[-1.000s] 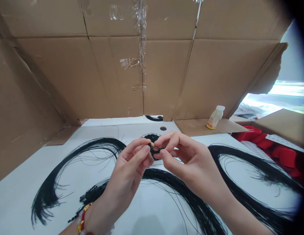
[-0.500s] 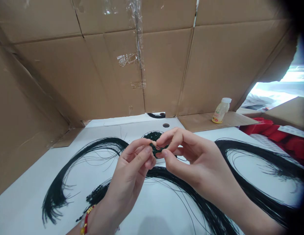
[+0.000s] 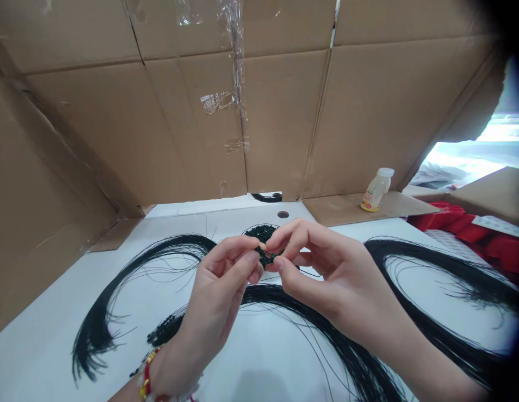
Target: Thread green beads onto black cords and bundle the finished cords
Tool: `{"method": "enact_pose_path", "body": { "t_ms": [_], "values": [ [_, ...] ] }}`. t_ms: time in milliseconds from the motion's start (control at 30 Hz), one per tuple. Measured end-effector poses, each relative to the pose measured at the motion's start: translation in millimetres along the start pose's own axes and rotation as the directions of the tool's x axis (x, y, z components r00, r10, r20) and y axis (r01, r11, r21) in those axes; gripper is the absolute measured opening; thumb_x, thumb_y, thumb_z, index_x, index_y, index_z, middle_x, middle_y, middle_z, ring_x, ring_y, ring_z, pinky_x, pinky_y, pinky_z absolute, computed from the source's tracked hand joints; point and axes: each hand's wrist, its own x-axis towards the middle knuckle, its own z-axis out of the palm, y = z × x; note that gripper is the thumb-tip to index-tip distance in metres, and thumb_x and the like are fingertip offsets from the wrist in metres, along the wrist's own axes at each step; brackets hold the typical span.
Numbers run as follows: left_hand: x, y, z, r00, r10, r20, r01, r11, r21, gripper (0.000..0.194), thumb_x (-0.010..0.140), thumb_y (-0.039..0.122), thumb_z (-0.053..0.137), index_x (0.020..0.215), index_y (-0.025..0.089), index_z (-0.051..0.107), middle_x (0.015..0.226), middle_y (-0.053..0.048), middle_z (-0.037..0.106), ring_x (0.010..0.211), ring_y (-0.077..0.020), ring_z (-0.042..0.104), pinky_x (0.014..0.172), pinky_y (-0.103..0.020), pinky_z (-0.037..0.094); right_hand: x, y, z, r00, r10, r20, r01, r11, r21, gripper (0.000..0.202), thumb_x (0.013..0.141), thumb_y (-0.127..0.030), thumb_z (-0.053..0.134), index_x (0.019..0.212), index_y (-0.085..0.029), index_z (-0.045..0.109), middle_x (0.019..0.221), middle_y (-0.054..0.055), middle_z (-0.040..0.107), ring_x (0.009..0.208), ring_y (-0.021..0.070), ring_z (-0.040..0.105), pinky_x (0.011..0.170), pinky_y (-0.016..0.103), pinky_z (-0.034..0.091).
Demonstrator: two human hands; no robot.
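Right at the meeting of the fingertips, over the white tabletop [image 3: 142, 312], the person's two bare hands are working almost tip to tip. The left hand [image 3: 221, 290] is pinching with thumb and forefinger pressed close, and the right hand [image 3: 326, 268] is pinching just beside it, its other fingers curling loosely. Between them they are gripping a thin strand [image 3: 268, 254], so fine that I am not making out where it is ending. Around the left wrist a red and gold bracelet [image 3: 146, 379] is hanging.

Just beyond the grip, partly hidden by the fingers, a pile of dark green beads [image 3: 259, 231] is sitting. Below the grip, on the person's side, a black bundle of cords [image 3: 318, 318] is curving away under the right forearm, while some dark beaded ends [image 3: 162, 330] are poking out beside the left wrist. To the left of the grip a second bundle [image 3: 96, 318] is arching toward frayed tips; to the right, past the right forearm, a third bundle [image 3: 443, 273] is bending round on itself.

Farther beyond and right of the grip, a small white-capped bottle [image 3: 374, 192] is standing on a cardboard flap [image 3: 339, 206], and red pieces [image 3: 489, 243] are lying beside it. Behind everything a taped cardboard wall [image 3: 179, 128] is rising.
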Motion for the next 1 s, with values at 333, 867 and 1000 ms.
{"method": "enact_pose_path", "body": {
  "t_ms": [333, 867, 1000],
  "values": [
    [1.4, 3.8, -4.7, 0.996, 0.058, 0.069, -0.069, 0.983, 0.171, 0.000, 0.084, 0.028, 0.082, 0.084, 0.028, 0.082, 0.063, 0.003, 0.061, 0.061, -0.0076, 0.056, 0.063, -0.014, 0.051, 2.7, -3.4, -3.0, 0.997, 0.066, 0.032, -0.068, 0.995, 0.071, 0.020, 0.086, -0.011, 0.068, 0.071, -0.020, 0.058, 0.092, -0.002, 0.068, 0.084, 0.0095, 0.064, 0.073, 0.016, 0.055],
    [0.4, 5.6, -5.7, 0.994, 0.063, 0.084, -0.084, 0.957, 0.279, 0.002, 0.086, 0.030, 0.081, 0.087, 0.029, 0.082, 0.074, 0.002, 0.064, 0.066, -0.0078, 0.053, 0.063, -0.012, 0.049, 5.9, -2.1, -3.6, 0.997, 0.062, 0.041, -0.063, 0.998, 0.015, 0.020, 0.083, -0.010, 0.068, 0.071, -0.019, 0.056, 0.091, -0.001, 0.065, 0.081, 0.0100, 0.064, 0.073, 0.019, 0.056],
    [-0.5, 6.7, -4.3, 0.996, 0.043, 0.075, -0.061, 0.964, 0.258, 0.002, 0.086, 0.029, 0.081, 0.086, 0.027, 0.082, 0.070, 0.001, 0.061, 0.066, -0.0094, 0.053, 0.064, -0.015, 0.052, 4.0, -1.8, -3.3, 0.998, 0.045, 0.047, -0.045, 0.999, 0.005, 0.020, 0.083, -0.010, 0.068, 0.071, -0.020, 0.055, 0.091, 0.001, 0.065, 0.084, 0.0129, 0.065, 0.073, 0.022, 0.057]
  ]
}}
